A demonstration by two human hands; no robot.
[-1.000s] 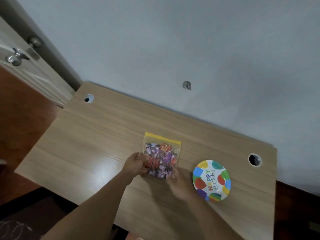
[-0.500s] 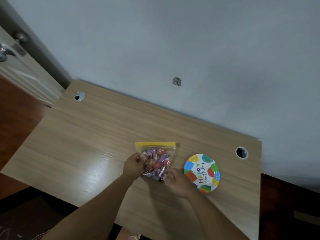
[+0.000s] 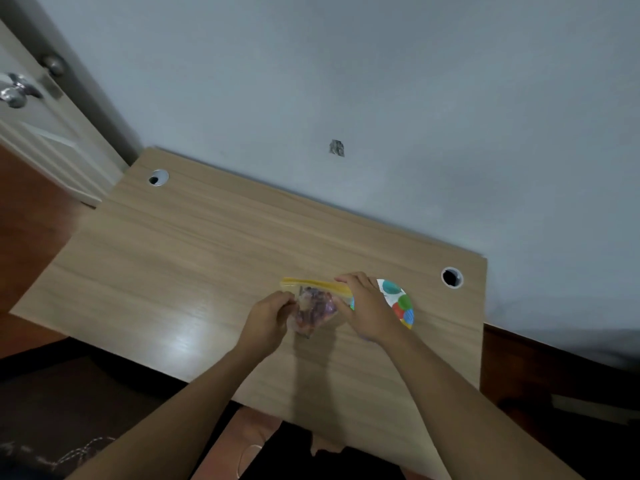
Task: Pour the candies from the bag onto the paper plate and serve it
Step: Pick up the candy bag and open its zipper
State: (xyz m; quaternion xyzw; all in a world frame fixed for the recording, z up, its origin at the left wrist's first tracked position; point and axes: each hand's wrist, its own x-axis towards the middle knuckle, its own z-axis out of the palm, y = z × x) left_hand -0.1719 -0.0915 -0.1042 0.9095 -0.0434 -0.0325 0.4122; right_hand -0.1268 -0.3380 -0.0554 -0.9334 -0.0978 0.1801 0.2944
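A clear zip bag of candies (image 3: 314, 306) with a yellow seal strip is lifted upright off the wooden desk (image 3: 194, 258). My left hand (image 3: 268, 317) grips the bag's left edge. My right hand (image 3: 363, 306) holds the right end of the yellow strip, fingers curled over it. The candies inside look purple and red, blurred. The colourful paper plate (image 3: 400, 301) lies flat on the desk just right of the bag, its left part hidden behind my right hand.
The desk stands against a grey wall and has two round cable holes, one at the back left (image 3: 158, 177) and one at the back right (image 3: 451, 277). A door with a metal handle (image 3: 15, 93) is at the far left. The desk's near edge is close to my body.
Both hands have lifted the bag from lying flat to upright. My right hand moved from the bag's bottom up to the yellow strip and now covers part of the plate.
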